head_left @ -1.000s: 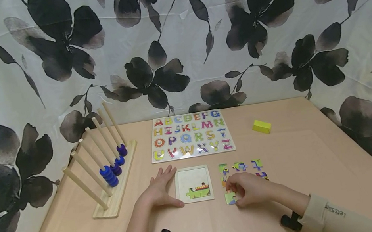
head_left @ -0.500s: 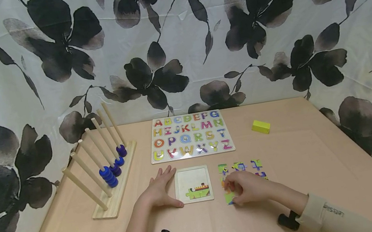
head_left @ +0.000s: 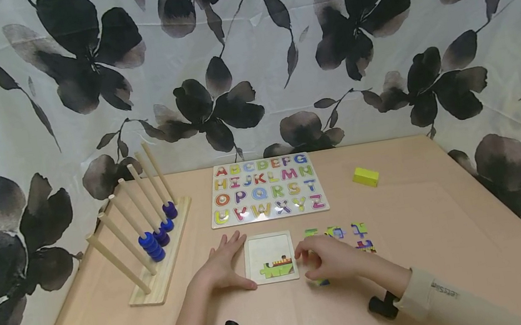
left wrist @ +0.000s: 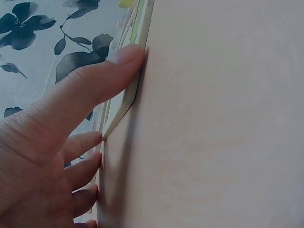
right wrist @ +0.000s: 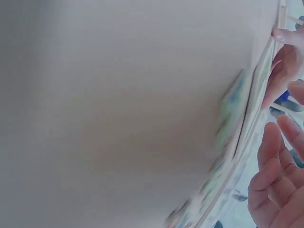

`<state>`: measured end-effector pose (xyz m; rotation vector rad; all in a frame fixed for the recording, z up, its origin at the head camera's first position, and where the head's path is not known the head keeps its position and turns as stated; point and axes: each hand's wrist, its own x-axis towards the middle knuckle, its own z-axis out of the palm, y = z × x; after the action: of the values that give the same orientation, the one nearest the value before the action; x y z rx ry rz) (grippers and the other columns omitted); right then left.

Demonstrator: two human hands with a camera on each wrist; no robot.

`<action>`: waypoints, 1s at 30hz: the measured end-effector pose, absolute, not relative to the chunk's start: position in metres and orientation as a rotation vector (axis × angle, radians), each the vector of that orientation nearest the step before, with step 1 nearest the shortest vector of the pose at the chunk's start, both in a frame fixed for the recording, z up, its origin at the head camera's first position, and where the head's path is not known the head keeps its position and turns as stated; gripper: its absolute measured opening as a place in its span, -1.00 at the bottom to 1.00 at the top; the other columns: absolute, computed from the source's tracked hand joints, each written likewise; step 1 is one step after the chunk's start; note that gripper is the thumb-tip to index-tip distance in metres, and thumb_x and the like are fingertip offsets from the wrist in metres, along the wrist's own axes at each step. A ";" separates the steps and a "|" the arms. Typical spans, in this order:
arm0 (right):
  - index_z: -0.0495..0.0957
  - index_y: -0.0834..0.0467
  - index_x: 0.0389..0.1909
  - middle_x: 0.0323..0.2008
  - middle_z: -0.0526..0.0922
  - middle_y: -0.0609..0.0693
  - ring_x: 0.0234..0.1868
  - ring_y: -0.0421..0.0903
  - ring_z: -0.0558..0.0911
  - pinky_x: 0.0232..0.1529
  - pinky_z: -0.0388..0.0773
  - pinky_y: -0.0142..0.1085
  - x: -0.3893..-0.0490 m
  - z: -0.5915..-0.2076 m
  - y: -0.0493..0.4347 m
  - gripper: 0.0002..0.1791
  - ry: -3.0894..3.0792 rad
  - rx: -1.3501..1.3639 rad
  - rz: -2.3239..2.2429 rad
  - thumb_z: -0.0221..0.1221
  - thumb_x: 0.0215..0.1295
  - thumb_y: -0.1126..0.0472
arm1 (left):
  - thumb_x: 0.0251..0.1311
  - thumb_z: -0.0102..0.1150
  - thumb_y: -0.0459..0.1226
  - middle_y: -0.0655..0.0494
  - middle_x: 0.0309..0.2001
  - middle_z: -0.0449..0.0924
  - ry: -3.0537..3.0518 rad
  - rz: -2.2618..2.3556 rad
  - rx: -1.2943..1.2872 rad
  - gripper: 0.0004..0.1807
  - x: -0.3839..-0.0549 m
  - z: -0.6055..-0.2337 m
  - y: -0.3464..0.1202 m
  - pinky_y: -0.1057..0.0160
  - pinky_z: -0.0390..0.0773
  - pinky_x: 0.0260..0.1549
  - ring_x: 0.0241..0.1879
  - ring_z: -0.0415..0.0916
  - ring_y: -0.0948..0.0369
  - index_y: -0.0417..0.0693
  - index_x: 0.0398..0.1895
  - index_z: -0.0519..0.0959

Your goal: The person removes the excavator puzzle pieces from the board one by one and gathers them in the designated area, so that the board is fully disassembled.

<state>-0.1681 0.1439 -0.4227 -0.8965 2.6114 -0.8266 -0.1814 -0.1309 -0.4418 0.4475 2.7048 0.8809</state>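
Observation:
A small white puzzle tray [head_left: 264,247] lies on the table, with joined green pieces [head_left: 276,269] along its lower part. My left hand [head_left: 223,269] rests at its left side, fingers extended; in the left wrist view the thumb [left wrist: 126,57] touches the tray's rim. My right hand [head_left: 332,257] hovers over the left loose puzzle pieces, beside the tray's right edge, and hides part of them. Other loose pieces [head_left: 358,229] show past it. In the right wrist view the right hand's fingers [right wrist: 270,156] are loosely bent and apart from the thumb, with no piece visible between them.
Behind the tray lies a colourful alphabet board [head_left: 267,189]. A wooden peg stand [head_left: 157,284] with blue rings stands at the left. The yellow block [head_left: 366,177] sits at the back right. A floral cloth [head_left: 291,96] hangs behind the table.
My right hand has moved left from the lower loose pieces towards the tray's right edge, its fingers spreading a little. The left hand and the tray have stayed in place.

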 end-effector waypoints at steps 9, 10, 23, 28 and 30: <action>0.53 0.13 -0.08 -0.29 0.51 -0.07 -0.56 -0.26 0.42 -0.55 0.42 -0.47 -0.174 -0.415 0.111 -0.59 2.567 -0.901 -0.856 0.33 0.00 0.23 | -0.51 0.57 -0.02 -0.13 0.39 0.00 2.718 0.863 0.446 0.20 -0.182 -0.442 -0.131 -0.27 -0.20 0.22 0.37 -0.24 -0.17 -0.20 0.33 0.18; 0.52 0.14 -0.06 -0.28 0.51 -0.07 -0.55 -0.25 0.42 -0.53 0.43 -0.47 -0.175 -0.416 0.108 -0.59 2.564 -0.904 -0.851 0.33 0.00 0.23 | -0.51 0.57 -0.02 -0.13 0.38 0.00 2.718 0.864 0.448 0.20 -0.181 -0.442 -0.131 -0.27 -0.20 0.22 0.36 -0.24 -0.17 -0.20 0.33 0.18; 0.57 0.17 -0.09 -0.36 0.46 -0.12 -0.39 -0.25 0.41 -0.34 0.42 -0.49 -0.185 -0.426 0.077 -0.58 2.572 -0.944 -0.616 0.34 -0.05 0.21 | -0.47 0.56 -0.01 -0.17 0.38 0.00 2.713 0.853 0.463 0.19 -0.180 -0.439 -0.131 -0.30 -0.17 0.20 0.36 -0.23 -0.20 -0.22 0.33 0.17; 0.57 0.17 -0.10 -0.38 0.41 -0.11 -0.41 -0.25 0.39 -0.34 0.41 -0.48 -0.183 -0.424 0.074 -0.59 2.577 -0.938 -0.582 0.31 -0.07 0.30 | -0.46 0.55 0.00 -0.16 0.38 0.00 2.710 0.851 0.462 0.19 -0.181 -0.441 -0.131 -0.29 -0.18 0.21 0.36 -0.24 -0.19 -0.21 0.34 0.16; 0.57 0.17 -0.10 -0.37 0.41 -0.11 -0.41 -0.25 0.38 -0.34 0.41 -0.47 -0.182 -0.423 0.073 -0.60 2.578 -0.932 -0.578 0.31 -0.07 0.32 | -0.46 0.55 0.00 -0.16 0.38 0.00 2.712 0.846 0.462 0.19 -0.181 -0.441 -0.131 -0.29 -0.18 0.21 0.36 -0.24 -0.19 -0.21 0.34 0.16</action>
<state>-0.1820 0.0734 -0.4230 -0.9322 2.5778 -0.5781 -0.1808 -0.1313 -0.4408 0.4615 2.7121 0.8460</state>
